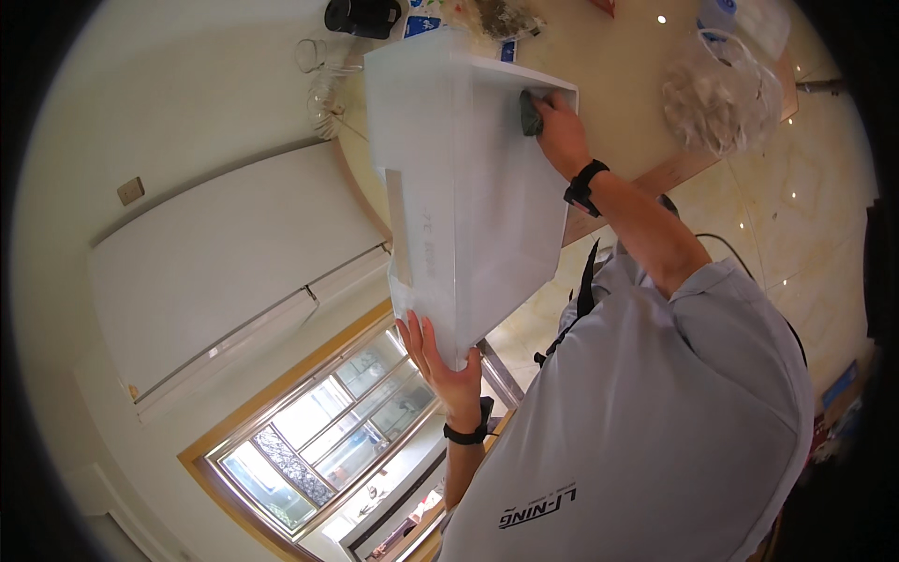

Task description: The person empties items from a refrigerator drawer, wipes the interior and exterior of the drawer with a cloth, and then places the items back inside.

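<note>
A white plastic bin or drawer [509,218] stands tilted before me, its open inner side turned towards me. Faint printed marks and a beige strip [398,228] show on its outer wall. My left hand [449,372] grips the bin's lower end, thumb on one side of the corner and fingers spread over the outer wall. Inside the bin's upper end, my right hand [564,137] presses a dark green cloth [530,116] against the inner surface near the rim. Both wrists wear black bands.
Beneath the bin's upper part is a pale tabletop [625,105] with a wooden edge. It holds a filled clear plastic bag [723,98], a black object [362,15] and several clear glass vessels [323,105]. A white panel [239,260] stands along the wall, near a wood-framed window [330,428].
</note>
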### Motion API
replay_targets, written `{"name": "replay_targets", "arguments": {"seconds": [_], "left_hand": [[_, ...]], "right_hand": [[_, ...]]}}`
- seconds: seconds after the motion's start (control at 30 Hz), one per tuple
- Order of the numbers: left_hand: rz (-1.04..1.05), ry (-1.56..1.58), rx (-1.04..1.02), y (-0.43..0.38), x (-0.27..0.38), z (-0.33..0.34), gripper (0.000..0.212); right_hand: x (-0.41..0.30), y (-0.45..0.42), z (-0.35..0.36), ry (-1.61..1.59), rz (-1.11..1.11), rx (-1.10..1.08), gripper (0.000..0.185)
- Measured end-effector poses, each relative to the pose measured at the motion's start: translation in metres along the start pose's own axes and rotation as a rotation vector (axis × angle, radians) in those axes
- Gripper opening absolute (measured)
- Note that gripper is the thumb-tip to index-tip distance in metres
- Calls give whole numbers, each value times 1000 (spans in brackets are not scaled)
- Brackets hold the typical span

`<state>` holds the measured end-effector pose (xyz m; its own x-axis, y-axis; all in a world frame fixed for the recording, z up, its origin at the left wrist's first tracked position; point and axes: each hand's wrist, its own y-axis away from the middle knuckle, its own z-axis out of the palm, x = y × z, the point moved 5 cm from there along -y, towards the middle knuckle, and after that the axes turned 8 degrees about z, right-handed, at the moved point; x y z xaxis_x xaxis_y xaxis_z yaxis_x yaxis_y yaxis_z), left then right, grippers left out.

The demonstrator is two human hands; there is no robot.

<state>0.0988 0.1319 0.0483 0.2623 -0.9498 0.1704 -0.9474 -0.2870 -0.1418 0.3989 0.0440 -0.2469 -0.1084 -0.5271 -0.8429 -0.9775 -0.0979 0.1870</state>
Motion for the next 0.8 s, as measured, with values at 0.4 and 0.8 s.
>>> {"name": "replay_targets", "arguments": {"seconds": [0.4,0.8], "left_hand": [[-13,-1,22,-1,1,3,84],[-4,10,12,-2,1,8,84]], "right_hand": [[6,34,27,411,-350,-390,28],[33,80,53,115,-408,-500,30]]}}
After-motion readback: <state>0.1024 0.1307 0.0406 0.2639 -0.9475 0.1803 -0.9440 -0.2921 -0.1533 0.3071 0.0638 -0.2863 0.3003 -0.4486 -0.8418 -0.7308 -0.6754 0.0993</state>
